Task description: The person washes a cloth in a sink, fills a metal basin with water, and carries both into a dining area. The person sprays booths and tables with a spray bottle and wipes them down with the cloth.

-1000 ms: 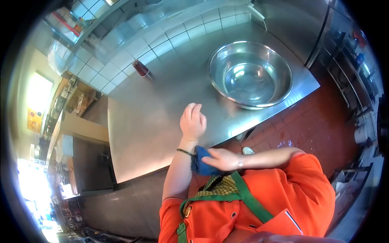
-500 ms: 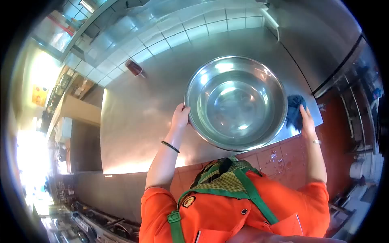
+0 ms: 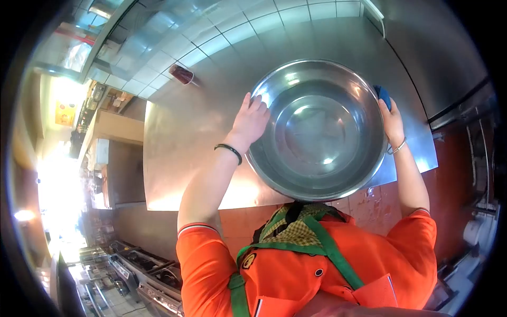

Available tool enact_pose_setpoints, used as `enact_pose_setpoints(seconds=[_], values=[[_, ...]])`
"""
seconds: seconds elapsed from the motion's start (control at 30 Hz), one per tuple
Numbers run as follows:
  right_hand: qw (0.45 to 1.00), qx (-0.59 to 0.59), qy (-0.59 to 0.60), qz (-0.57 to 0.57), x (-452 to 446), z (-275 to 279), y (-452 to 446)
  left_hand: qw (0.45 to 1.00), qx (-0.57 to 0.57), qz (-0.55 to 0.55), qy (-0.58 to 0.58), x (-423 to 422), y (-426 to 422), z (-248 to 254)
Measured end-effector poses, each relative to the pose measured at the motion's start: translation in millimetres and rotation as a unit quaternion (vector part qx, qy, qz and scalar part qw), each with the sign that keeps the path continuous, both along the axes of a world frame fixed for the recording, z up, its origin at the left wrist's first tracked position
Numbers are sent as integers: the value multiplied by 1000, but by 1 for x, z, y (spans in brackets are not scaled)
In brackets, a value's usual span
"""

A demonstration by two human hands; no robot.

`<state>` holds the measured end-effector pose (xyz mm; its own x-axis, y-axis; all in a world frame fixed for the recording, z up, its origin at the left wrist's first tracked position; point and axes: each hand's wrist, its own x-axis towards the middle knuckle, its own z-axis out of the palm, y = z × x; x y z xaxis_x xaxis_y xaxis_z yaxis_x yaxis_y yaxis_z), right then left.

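A large, shiny metal basin (image 3: 322, 182) rests on the steel table (image 3: 195, 153) in front of me, its near edge close to my apron. Clear liquid seems to fill its lower part. My left hand (image 3: 251, 120) lies over the basin's left rim, fingers apart and pointing away from me. At the right rim, my right hand (image 3: 392, 124) closes on a dark blue cloth (image 3: 383, 96), pressed beside the basin's outer wall. Most of the cloth is hidden by the fingers and the rim.
A dark red container (image 3: 181, 74) stands near the tiled wall (image 3: 216, 46) at the back left. A steel panel (image 3: 438, 68) rises on the right. Red floor tiles (image 3: 237, 219) show beyond the table's near edge. Cooking equipment (image 3: 140, 269) is at lower left.
My left hand has shifted up along the basin's left rim and spread its fingers. My right hand has carried the cloth up against the right rim. The view has shifted slightly.
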<state>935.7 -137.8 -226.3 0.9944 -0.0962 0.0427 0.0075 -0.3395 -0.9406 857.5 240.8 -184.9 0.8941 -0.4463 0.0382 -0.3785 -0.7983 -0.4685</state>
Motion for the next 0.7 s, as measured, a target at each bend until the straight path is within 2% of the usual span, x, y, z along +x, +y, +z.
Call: enact_pose_setpoints(seconds=[0.07,0.17,0.2,0.33,0.4,0.43,0.47,0.5,0.53,0.57,0.6,0.63,0.7], values=[[1000,-14,-4,-1,4,-7,-3,991,122,-24,39,12,0,-5],[1000,-17,-12,-5,2,-9,-2,984,146,12,98,28,-1,-7],[1000,-7,-17,-5,0,-7,0,978,178,7,107,30,-2,-8],[1000,-12,0,-4,-2,-1,1,975,190,-16,113,36,-5,-8],[999,-24,-20,-7,-1,-4,0,995,88,21,52,37,-2,-5],[999,-24,-20,-6,-1,-1,-1,995,87,22,52,31,-3,1],[999,-40,5,0,-1,5,-1,992,-68,107,18,19,-6,11],[998,-57,28,7,1,10,0,956,-222,189,-21,5,-7,19],[998,-57,20,13,4,8,-1,908,-301,292,20,-11,-5,20],[997,8,35,64,9,3,-4,839,-377,387,57,-29,-1,18],[989,71,49,120,14,-1,-7,746,-536,362,157,-47,18,-7],[985,112,68,115,15,0,-9,622,-675,316,240,-68,36,-28],[976,180,57,112,15,5,2,411,-758,461,211,-96,16,-23]])
